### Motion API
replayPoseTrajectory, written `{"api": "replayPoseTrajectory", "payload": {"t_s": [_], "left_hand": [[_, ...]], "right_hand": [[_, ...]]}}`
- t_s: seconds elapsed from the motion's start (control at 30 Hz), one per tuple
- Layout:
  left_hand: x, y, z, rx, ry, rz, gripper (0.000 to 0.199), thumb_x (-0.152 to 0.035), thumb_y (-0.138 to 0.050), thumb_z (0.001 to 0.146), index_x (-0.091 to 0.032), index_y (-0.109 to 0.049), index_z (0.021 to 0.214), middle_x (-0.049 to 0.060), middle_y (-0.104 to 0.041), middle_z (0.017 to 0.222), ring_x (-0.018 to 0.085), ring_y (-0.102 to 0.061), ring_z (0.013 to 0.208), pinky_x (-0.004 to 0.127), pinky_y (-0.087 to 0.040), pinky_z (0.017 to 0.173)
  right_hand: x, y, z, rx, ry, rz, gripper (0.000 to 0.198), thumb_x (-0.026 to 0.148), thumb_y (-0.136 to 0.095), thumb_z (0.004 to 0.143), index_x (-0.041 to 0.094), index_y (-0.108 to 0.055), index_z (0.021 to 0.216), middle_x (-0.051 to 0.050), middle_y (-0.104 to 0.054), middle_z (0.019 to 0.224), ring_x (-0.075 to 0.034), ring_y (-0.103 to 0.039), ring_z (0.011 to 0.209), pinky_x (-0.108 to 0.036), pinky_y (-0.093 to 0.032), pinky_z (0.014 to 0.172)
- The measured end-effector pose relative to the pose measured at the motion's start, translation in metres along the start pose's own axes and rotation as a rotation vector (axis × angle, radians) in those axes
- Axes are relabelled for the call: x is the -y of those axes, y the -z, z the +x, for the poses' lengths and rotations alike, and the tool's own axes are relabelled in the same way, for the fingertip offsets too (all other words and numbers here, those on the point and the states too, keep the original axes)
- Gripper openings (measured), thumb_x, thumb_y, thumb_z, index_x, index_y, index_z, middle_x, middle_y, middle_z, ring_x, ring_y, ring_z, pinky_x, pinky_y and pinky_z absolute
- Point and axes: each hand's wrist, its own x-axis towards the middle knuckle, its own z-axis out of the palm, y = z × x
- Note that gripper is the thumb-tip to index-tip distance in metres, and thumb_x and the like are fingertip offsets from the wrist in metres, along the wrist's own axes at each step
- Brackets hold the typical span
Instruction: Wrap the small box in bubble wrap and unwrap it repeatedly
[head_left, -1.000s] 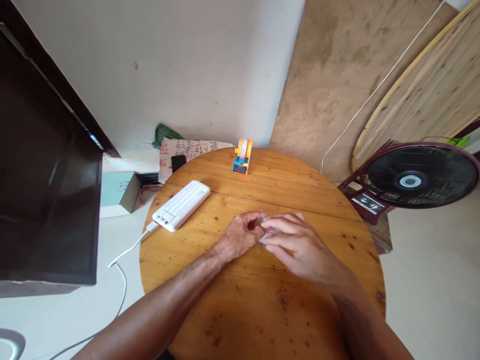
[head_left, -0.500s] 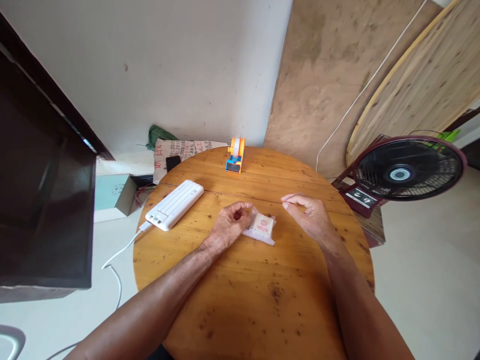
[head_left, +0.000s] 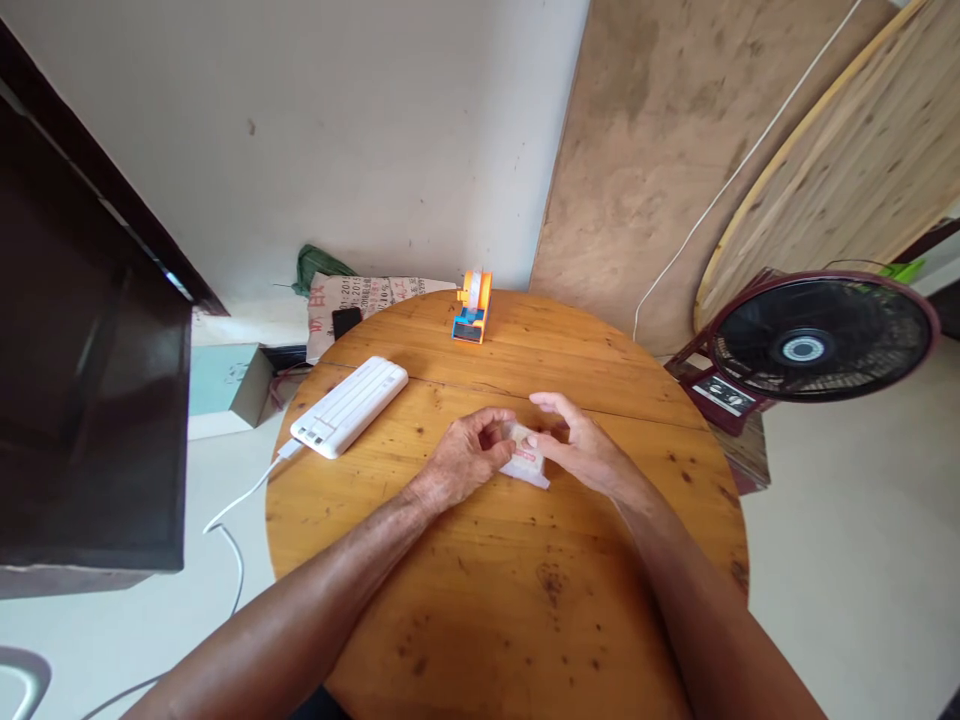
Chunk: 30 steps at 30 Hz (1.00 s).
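Note:
A small square white packet (head_left: 531,463) with red print lies on the table, in thin translucent white wrapping. My left hand (head_left: 469,450) is curled at its left edge, thumb and fingers closing on the wrapping; the exact contact is partly hidden. My right hand (head_left: 585,450) reaches over the packet from the right. Its thumb tip lies over the packet's printed face, while the index finger stretches out above and beyond it, apart from the thumb. Between the two hands, part of the packet's far side is covered.
On the round wooden table (head_left: 480,590), a white power bank (head_left: 351,405) with a plugged-in cable lies to the left. An orange and blue tape dispenser (head_left: 472,305) stands at the far edge. Right of the table is a fan (head_left: 802,348); a light-green box (head_left: 229,390) sits left.
My right hand has moved left and inward, its thumb now over the packet. My left hand has shifted slightly right over the packet's edge.

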Motion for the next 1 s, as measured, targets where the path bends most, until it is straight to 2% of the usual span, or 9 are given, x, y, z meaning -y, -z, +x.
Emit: {"api": "replayPoseTrajectory", "payload": {"t_s": [0.17, 0.27, 0.33, 0.4, 0.47, 0.63, 0.73, 0.87, 1.0], "left_hand": [[-0.005, 0.001, -0.001, 0.01, -0.018, 0.016, 0.028, -0.025, -0.062, 0.075, -0.014, -0.062, 0.101, -0.006, -0.045, 0.065, 0.008, -0.039, 0.059, 0.021, -0.033, 0.057], [-0.009, 0.001, -0.002, -0.014, -0.003, -0.037, 0.03, -0.026, -0.064, 0.072, -0.013, -0.062, 0.098, -0.006, -0.045, 0.062, 0.008, -0.039, 0.056, 0.021, -0.032, 0.055], [-0.011, 0.002, 0.0, -0.074, 0.036, -0.128, 0.036, -0.027, -0.065, 0.069, -0.012, -0.06, 0.101, -0.007, -0.045, 0.059, 0.008, -0.039, 0.054, 0.022, -0.032, 0.054], [-0.011, 0.005, 0.002, -0.154, 0.053, -0.191, 0.038, -0.028, -0.065, 0.066, -0.012, -0.059, 0.099, -0.007, -0.045, 0.057, 0.008, -0.038, 0.051, 0.022, -0.031, 0.053], [-0.01, 0.008, 0.004, -0.242, 0.042, -0.206, 0.035, -0.026, -0.064, 0.064, -0.012, -0.06, 0.096, -0.007, -0.044, 0.056, 0.007, -0.036, 0.051, 0.021, -0.03, 0.052], [-0.004, 0.012, 0.009, -0.33, 0.042, -0.229, 0.029, -0.026, -0.062, 0.065, -0.014, -0.063, 0.091, -0.006, -0.048, 0.059, 0.007, -0.037, 0.051, 0.022, -0.03, 0.052], [-0.002, 0.011, 0.01, -0.34, 0.027, -0.246, 0.026, -0.024, -0.064, 0.062, -0.015, -0.064, 0.087, -0.003, -0.055, 0.065, 0.009, -0.047, 0.059, 0.023, -0.038, 0.059], [-0.002, 0.009, 0.009, -0.301, 0.043, -0.213, 0.039, -0.022, -0.069, 0.061, -0.014, -0.066, 0.099, 0.007, -0.066, 0.098, 0.019, -0.06, 0.089, 0.032, -0.047, 0.083], [-0.002, 0.007, 0.004, -0.112, 0.094, -0.17, 0.066, -0.026, -0.071, 0.067, -0.018, -0.053, 0.13, 0.012, -0.05, 0.138, 0.03, -0.049, 0.12, 0.043, -0.041, 0.101]], "right_hand": [[0.024, -0.009, -0.009, -0.181, 0.339, -0.322, 0.049, 0.014, -0.055, 0.079, 0.025, -0.052, 0.126, -0.008, -0.052, 0.137, -0.026, -0.049, 0.123, -0.047, -0.037, 0.103], [0.032, -0.004, -0.014, -0.27, 0.47, -0.282, 0.045, 0.012, -0.055, 0.079, 0.024, -0.055, 0.122, -0.007, -0.054, 0.135, -0.025, -0.051, 0.121, -0.045, -0.037, 0.104], [0.028, 0.005, -0.013, -0.383, 0.44, -0.138, 0.036, 0.014, -0.056, 0.08, 0.023, -0.058, 0.115, -0.007, -0.06, 0.126, -0.023, -0.055, 0.117, -0.041, -0.04, 0.103], [0.018, 0.014, -0.008, -0.49, 0.34, -0.004, 0.023, 0.017, -0.055, 0.083, 0.022, -0.062, 0.104, -0.008, -0.065, 0.116, -0.022, -0.059, 0.11, -0.04, -0.043, 0.1], [0.005, 0.02, -0.002, -0.528, 0.226, 0.104, 0.014, 0.022, -0.057, 0.083, 0.021, -0.064, 0.095, -0.007, -0.068, 0.108, -0.021, -0.063, 0.102, -0.04, -0.046, 0.095], [-0.011, 0.024, 0.006, -0.386, 0.061, 0.336, 0.012, 0.032, -0.063, 0.081, 0.021, -0.068, 0.085, -0.006, -0.07, 0.103, -0.022, -0.064, 0.098, -0.04, -0.047, 0.093], [-0.009, 0.026, 0.003, -0.288, 0.04, 0.357, 0.014, 0.035, -0.064, 0.081, 0.022, -0.069, 0.085, -0.005, -0.07, 0.104, -0.023, -0.063, 0.101, -0.042, -0.044, 0.096], [-0.006, 0.032, -0.001, -0.111, 0.015, 0.275, 0.02, 0.039, -0.061, 0.083, 0.024, -0.068, 0.093, -0.005, -0.067, 0.112, -0.025, -0.061, 0.107, -0.044, -0.042, 0.099], [-0.006, 0.037, -0.004, 0.188, 0.006, 0.156, 0.044, 0.038, -0.067, 0.078, 0.027, -0.058, 0.119, -0.005, -0.064, 0.119, -0.025, -0.056, 0.116, -0.046, -0.039, 0.104]]}}
